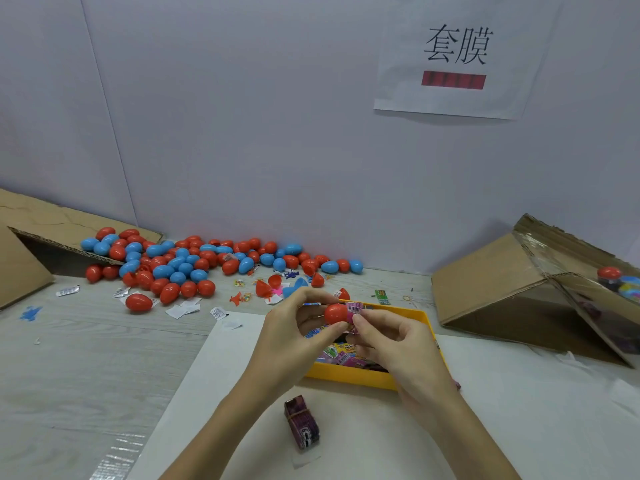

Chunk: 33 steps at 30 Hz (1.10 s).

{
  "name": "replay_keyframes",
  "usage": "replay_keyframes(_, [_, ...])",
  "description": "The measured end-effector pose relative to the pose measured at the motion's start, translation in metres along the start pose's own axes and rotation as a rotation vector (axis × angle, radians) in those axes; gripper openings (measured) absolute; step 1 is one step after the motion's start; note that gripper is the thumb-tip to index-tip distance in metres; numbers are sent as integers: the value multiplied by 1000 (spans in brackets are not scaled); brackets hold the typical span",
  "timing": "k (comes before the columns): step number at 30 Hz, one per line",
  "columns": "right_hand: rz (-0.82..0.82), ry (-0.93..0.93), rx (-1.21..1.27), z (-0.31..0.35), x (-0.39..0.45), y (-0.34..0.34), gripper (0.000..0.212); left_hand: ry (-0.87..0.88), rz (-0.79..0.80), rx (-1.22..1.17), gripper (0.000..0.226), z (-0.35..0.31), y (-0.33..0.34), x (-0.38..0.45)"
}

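Observation:
My left hand (pixel 294 327) grips a red plastic egg (pixel 334 313) between thumb and fingers, held above the yellow tray (pixel 349 375). My right hand (pixel 391 337) pinches a pink printed film sleeve (pixel 355 311) that sits over the egg's right end. Several printed sleeves fill the yellow tray under both hands. A bundle of purple sleeves bound with a rubber band (pixel 302 426) lies on the white sheet near me.
A heap of red and blue eggs (pixel 180 261) lies along the back wall, spilling from a tipped cardboard box (pixel 41 233). Loose egg halves, small toys and paper slips lie scattered nearby. Another tipped box (pixel 512 285) at the right holds wrapped eggs.

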State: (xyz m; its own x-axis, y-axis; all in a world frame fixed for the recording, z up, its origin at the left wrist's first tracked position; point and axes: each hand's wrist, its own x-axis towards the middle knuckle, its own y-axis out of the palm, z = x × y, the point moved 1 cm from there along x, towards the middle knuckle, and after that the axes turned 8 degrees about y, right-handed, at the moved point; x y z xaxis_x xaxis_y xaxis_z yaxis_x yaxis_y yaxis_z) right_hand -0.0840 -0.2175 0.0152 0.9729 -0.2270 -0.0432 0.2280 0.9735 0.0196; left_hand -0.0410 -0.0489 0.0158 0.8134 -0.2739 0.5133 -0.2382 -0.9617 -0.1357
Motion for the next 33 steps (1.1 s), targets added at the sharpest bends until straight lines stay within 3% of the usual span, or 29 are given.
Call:
replay_keyframes(10, [-51,-81,4,2,-1,1,16,-14,28,6,31,-4,0,0])
replay_keyframes(33, [-84,24,14,2,-4,5,18,-30,65,48,37,-1,-2,0])
